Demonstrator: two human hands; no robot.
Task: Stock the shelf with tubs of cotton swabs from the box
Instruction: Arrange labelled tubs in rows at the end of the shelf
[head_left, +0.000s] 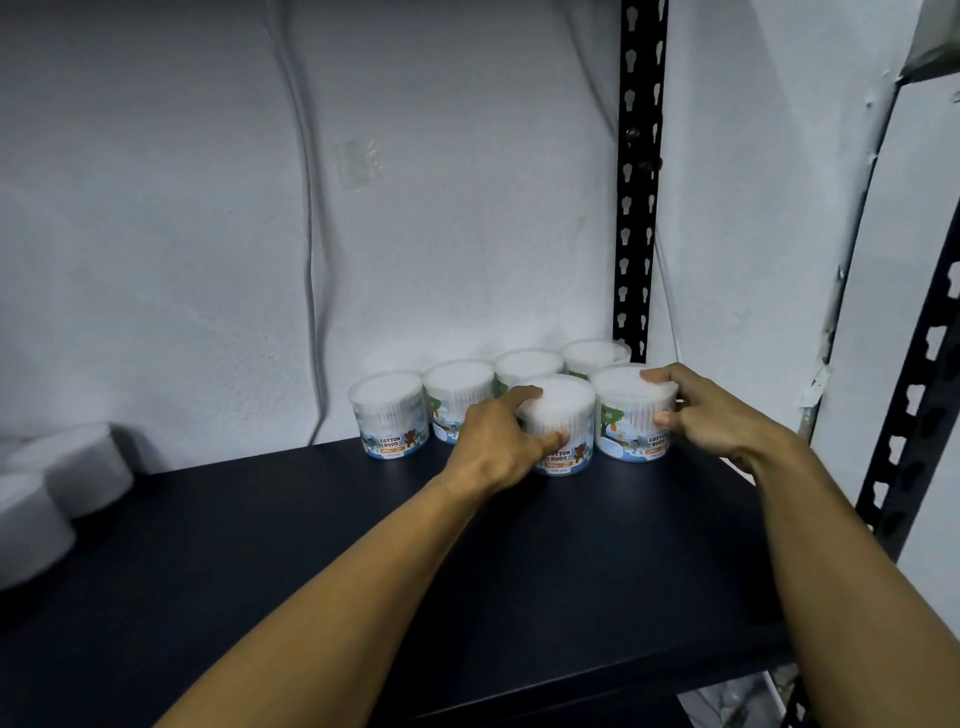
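Both hands (498, 441) (706, 415) grip swab-filled tubs (563, 415) (631, 410) on the shelf (311, 545).

Bare dark shelf (260, 571) is lying open below and to the left of both hands, giving wide room to pass. Just beyond the left hand (496, 447) and right hand (711, 415), tubs (389, 415) are standing in two rows, blocking the way to the wall (208, 234). Close beside the right hand, a black slotted post (636, 208) is closing off the corner. Far left of the hands, white round containers (67, 467) are occupying the shelf edge.
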